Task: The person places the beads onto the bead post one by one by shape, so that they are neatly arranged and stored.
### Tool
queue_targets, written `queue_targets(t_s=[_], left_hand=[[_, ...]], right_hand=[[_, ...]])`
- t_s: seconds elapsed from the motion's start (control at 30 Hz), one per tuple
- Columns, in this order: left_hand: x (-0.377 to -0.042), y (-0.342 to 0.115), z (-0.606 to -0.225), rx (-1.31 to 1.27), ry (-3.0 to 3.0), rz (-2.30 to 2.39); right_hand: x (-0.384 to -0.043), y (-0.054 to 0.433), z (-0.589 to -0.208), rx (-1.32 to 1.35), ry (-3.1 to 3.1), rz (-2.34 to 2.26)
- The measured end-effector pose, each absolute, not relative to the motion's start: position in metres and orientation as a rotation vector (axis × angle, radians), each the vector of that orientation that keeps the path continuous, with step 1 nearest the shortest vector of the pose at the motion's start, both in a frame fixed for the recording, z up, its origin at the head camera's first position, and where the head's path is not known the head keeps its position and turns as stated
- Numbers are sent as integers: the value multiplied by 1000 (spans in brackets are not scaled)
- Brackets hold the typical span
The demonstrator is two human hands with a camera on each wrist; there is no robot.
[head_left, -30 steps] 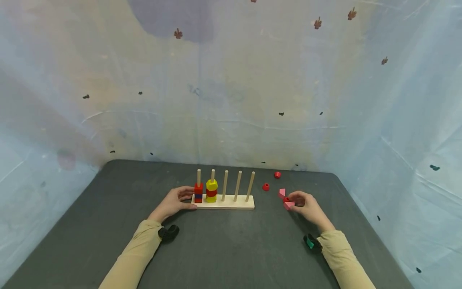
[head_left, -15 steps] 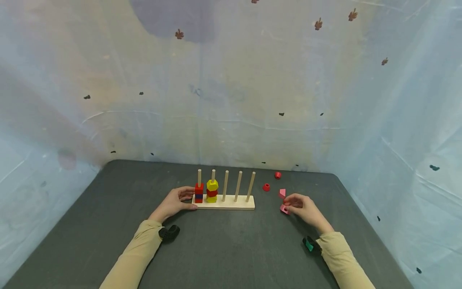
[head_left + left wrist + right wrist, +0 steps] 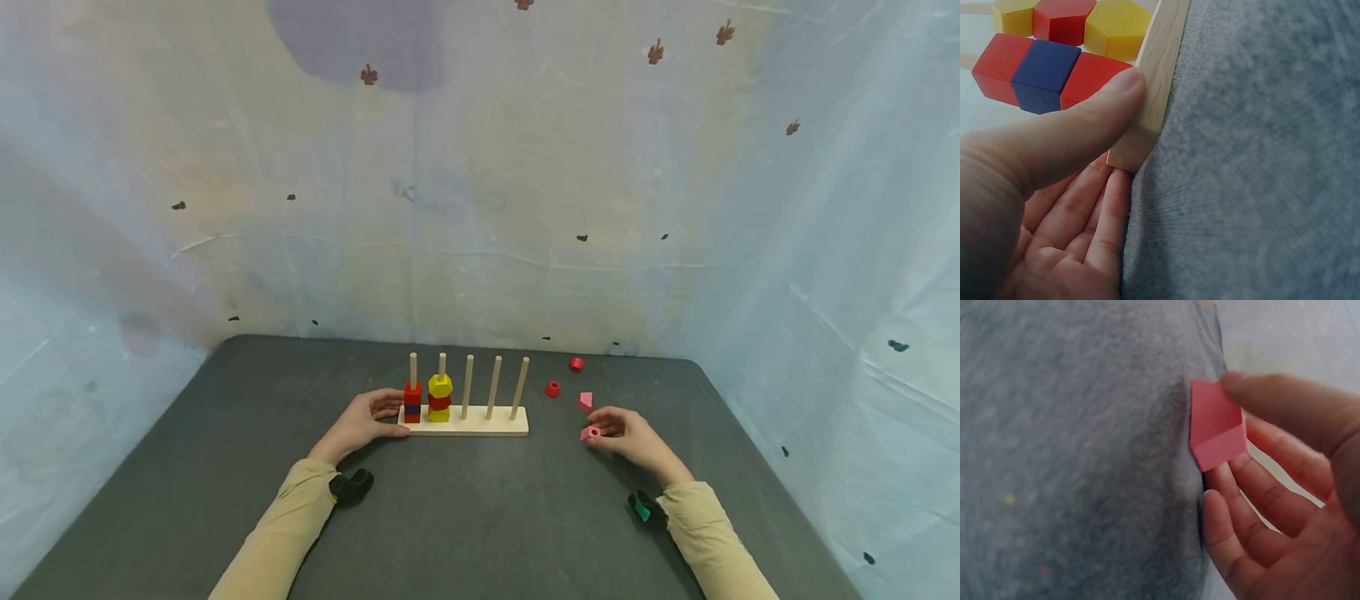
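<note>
At its left end, my left hand (image 3: 369, 417) holds the pale wooden peg stand (image 3: 480, 423). In the left wrist view the thumb presses near the stand's edge, with the other fingers around its end. The leftmost peg bears red and blue square blocks (image 3: 1044, 72); beside it, yellow and red faceted blocks (image 3: 440, 392) sit on the second peg. Right of the stand, my right hand (image 3: 630, 435) pinches a pink block (image 3: 1217, 425) between thumb and fingers, close over the table. A hole (image 3: 595, 432) shows in this block. Just behind it lies another pink block (image 3: 586, 402).
Two small red pieces, one nearer (image 3: 552, 389) and one farther back (image 3: 576, 364), lie right of the stand. Three bare pegs (image 3: 494, 387) rise from its right part. A pale sheet (image 3: 480, 208) hangs behind the dark table (image 3: 465, 517).
The pink block in my right hand has shifted slightly left and turned, so its hole now shows. A red spot near those fingertips is no longer visible. The left hand has stayed put.
</note>
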State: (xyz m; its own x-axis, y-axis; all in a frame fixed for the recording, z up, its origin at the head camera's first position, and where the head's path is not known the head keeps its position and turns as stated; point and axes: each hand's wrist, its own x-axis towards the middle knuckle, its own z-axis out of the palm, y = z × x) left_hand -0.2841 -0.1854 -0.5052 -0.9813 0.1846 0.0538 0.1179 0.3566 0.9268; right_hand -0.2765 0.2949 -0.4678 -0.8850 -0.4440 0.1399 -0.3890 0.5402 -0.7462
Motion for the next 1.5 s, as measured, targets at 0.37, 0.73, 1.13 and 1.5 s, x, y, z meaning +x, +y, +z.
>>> queue_targets(t_s=[0.37, 0.73, 1.13, 1.5], left_hand=[[-277, -186, -500, 294, 2529, 1728], [-283, -184, -500, 277, 2522, 1732], [-280, -184, -497, 289, 2516, 1733], [-280, -184, -497, 287, 2521, 1731]], right_hand=[[-277, 290, -463, -664, 2769, -1179], [-291, 273, -425, -673, 2718, -1286], [-300, 228, -384, -654, 2761, -1595], [-293, 175, -361, -671, 2467, -2045]])
